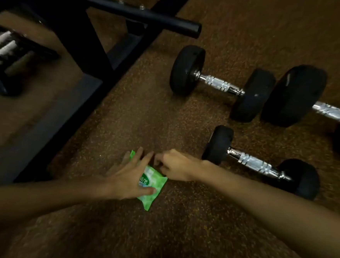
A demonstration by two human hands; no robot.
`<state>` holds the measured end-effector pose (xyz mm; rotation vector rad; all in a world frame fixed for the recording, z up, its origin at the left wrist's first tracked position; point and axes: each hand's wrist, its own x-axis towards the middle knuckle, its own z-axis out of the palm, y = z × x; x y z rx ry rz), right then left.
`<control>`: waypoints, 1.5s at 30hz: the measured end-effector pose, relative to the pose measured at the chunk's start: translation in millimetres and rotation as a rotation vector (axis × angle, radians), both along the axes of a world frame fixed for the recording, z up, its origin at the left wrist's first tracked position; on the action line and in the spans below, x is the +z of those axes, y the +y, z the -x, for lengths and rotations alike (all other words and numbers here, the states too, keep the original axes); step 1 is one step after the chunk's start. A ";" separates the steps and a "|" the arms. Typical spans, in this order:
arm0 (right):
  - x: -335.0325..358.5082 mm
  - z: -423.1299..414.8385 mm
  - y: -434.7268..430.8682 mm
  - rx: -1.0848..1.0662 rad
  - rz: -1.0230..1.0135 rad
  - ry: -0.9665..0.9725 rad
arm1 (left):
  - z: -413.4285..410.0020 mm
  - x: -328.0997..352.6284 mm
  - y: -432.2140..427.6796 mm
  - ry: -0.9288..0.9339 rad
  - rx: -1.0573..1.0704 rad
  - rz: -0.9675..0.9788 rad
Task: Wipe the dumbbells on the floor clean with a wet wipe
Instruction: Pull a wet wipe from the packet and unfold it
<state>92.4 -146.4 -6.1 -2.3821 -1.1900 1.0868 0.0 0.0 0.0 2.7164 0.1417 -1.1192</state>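
Head view, left to right: at the far left edge a dark piece of gym gear with shiny metal rollers sits on the brown speckled floor, blurred and hard to make out. Next to it a black metal frame runs diagonally from the lower left up toward the top middle, with a round black bar sticking out to the right near the top.

Low in the middle, the left hand lies flat on a green pack of wet wipes that rests on the floor; its fingers are spread, with the thumb pressed along the pack's near edge, holding it down rather than gripping it. The right hand touches the pack's top edge just beside the left fingertips, its fingers curled in a pinch; what it pinches, whether the flap or a wipe, cannot be told.

Right of the hands lie three dumbbells with black ends and chrome handles. The nearest dumbbell lies just behind the right forearm. The middle dumbbell lies farther off, and the large dumbbell sits just beside its right end, cut off by the frame edge.
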 end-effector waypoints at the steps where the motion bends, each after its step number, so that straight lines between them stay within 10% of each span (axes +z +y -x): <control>1: -3.8 -0.2 0.1 -0.037 -0.020 0.038 | 0.8 -0.2 -0.8 -0.055 0.007 0.020; 16: -7.8 23.5 -19.2 -0.476 -0.073 0.190 | -6.6 10.0 -5.6 -0.341 0.059 0.254; 29: 5.6 22.1 -14.3 -0.161 -0.147 -0.185 | -16.5 6.4 11.5 -0.128 1.204 0.836; 39: 8.7 23.3 -8.1 0.214 -0.060 -0.484 | -12.6 -1.5 17.7 -0.144 1.060 0.728; 45: 11.9 9.1 -9.5 -0.111 -0.174 -0.129 | -20.6 -0.8 22.4 -0.298 0.793 0.471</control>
